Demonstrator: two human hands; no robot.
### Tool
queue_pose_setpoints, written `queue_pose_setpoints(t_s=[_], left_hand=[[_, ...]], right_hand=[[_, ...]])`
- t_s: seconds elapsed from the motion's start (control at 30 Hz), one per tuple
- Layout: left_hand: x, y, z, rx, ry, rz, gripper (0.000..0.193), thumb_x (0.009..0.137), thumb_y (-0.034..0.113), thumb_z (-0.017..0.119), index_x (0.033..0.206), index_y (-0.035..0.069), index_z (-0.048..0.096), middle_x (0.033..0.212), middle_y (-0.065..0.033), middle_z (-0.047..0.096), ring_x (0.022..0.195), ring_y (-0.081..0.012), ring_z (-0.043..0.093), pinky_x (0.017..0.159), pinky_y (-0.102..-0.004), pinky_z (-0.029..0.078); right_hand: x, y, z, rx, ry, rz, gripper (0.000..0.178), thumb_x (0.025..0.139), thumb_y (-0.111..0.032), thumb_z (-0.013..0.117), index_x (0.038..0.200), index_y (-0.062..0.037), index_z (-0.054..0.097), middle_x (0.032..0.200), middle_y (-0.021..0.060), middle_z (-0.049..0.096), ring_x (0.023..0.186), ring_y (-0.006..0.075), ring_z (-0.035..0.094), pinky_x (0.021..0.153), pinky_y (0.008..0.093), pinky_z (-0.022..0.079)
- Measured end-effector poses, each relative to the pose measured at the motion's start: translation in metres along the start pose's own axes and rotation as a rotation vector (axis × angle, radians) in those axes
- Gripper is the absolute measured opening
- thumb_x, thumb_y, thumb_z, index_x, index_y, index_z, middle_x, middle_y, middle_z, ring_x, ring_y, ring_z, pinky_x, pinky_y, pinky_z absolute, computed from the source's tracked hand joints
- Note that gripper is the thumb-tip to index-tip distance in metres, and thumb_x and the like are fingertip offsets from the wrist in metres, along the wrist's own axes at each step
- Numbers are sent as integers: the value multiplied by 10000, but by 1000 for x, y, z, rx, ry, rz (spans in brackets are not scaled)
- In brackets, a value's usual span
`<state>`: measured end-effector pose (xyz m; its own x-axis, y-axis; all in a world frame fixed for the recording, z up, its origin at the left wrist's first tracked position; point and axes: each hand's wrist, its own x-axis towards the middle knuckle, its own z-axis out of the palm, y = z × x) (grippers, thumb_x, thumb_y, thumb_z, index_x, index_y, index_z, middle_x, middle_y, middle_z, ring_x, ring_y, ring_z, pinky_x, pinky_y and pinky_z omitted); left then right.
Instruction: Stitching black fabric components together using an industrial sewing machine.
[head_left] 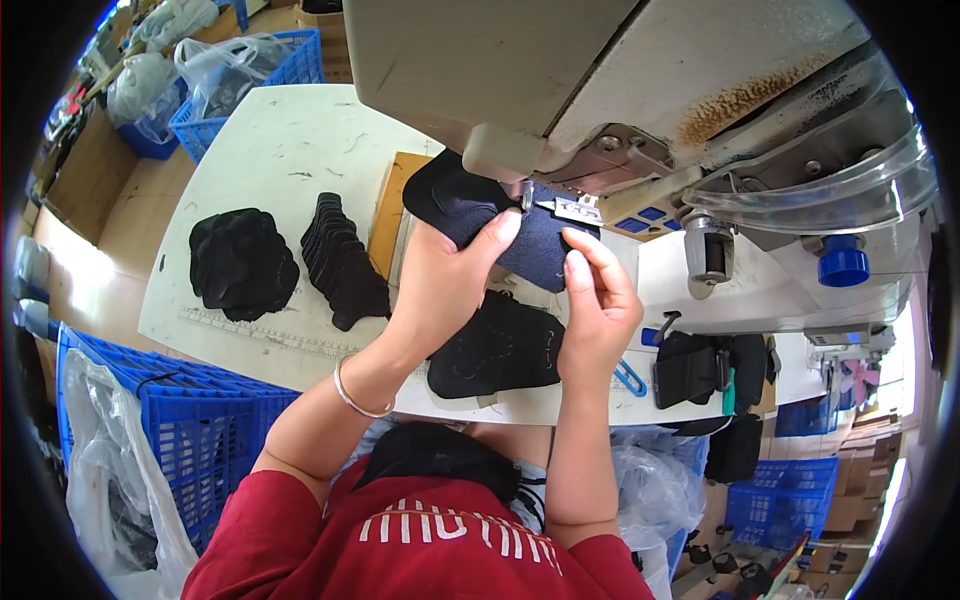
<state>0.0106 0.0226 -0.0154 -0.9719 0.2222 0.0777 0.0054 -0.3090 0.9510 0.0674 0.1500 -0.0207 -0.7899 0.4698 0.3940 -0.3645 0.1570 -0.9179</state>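
Fingers (506, 228) of the left hand (445, 280) clamp the flat navy-and-black fabric piece (532, 256), thumb uppermost. Those of the right hand (602, 315) meet its right edge; whether they pinch cannot be told. The piece lies under the small metal presser foot (527, 196) of the off-white sewing machine (450, 65). Keep layers flat, left thumb clear.

Bright light is glaring off the floor (85, 262) at left, while fisheye distortion is bending outer edges.
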Motion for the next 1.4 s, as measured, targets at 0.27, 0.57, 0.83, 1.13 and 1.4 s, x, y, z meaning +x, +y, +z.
queue_pose_setpoints(t_s=[0.27, 0.57, 0.83, 1.13, 1.4], left_hand=[[5, 14, -27, -231, -23, -102, 181, 881, 172, 657, 889, -5, 615, 722, -70, 641, 454, -124, 562, 392, -226, 443], [-3, 10, -19, -133, 2, 16, 193, 881, 147, 654, 842, -34, 603, 731, -72, 629, 498, -144, 589, 442, -247, 490], [-2, 12, -24, -87, -7, 37, 189, 894, 148, 633, 904, -40, 619, 714, -84, 632, 493, -138, 578, 435, -241, 471], [-14, 16, -15, -67, 15, 66, 184, 897, 139, 628, 921, -43, 615, 716, -97, 635, 495, -149, 591, 435, -248, 478], [-7, 12, -19, -124, -15, 6, 208, 891, 165, 639, 908, -41, 619, 733, -97, 644, 506, -151, 599, 452, -247, 495]], right_hand=[[3, 10, -5, 79, 44, 11, 191, 907, -44, 566, 1063, 19, 655, 991, 25, 645, 846, 51, 537, 746, 194, 412], [20, 13, -9, 345, 94, 192, 157, 967, -160, 516, 1043, -45, 591, 947, -44, 570, 774, 3, 467, 662, 143, 364], [14, -1, -9, -312, 1, -238, 156, 932, -143, 534, 964, -35, 641, 968, 23, 553, 971, 130, 524, 942, 332, 364], [10, 5, -8, -504, -32, -429, 184, 885, -107, 572, 1022, -54, 681, 1103, 97, 548, 1047, 227, 514, 920, 325, 388], [9, 4, -8, -533, -20, -422, 173, 885, -111, 588, 1012, -53, 690, 1045, 90, 562, 1014, 217, 527, 872, 313, 409]])
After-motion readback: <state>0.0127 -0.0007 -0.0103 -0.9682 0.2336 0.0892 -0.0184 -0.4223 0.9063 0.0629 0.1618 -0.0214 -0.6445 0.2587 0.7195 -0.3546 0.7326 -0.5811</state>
